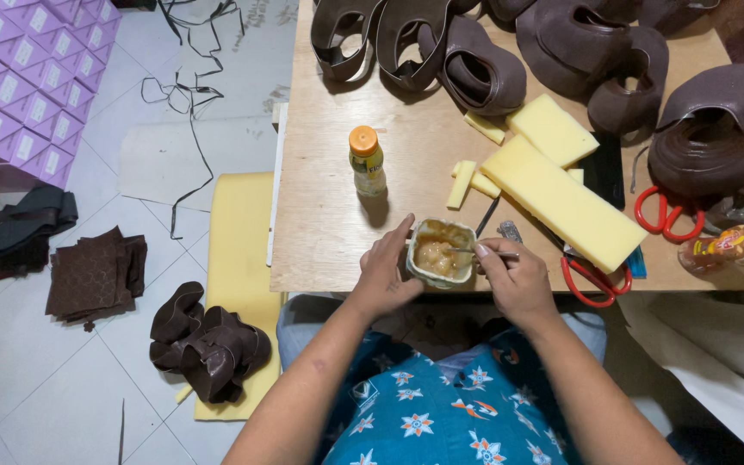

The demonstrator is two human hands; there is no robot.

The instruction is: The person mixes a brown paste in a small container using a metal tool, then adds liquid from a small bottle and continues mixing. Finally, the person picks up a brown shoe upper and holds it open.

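Left hand [382, 274]: grip clamped round a small glue tub [439, 252] at the near edge of the bench [329, 232]. Right hand [517, 280]: grip pinched on a thin applicator [486, 252], tip in the tub. Best kept steady, loads small. Beyond: orange-capped bottle [367, 161], yellow foam blocks [561, 202], red scissors [594, 280], brown shoe uppers [475, 73]. Tiled floor [45, 379], lilac boxes [19, 77] left.

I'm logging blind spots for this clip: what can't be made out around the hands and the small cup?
Head view only:
- Tool tip: the right hand holds a thin metal tool whose end is sunk in the tan paste, so its shape is hidden.
- Cup: the left hand covers its near left side.
- Red-handled scissors: blades hidden under the yellow foam block.
- Brown pieces at the top: cut off by the frame edge.
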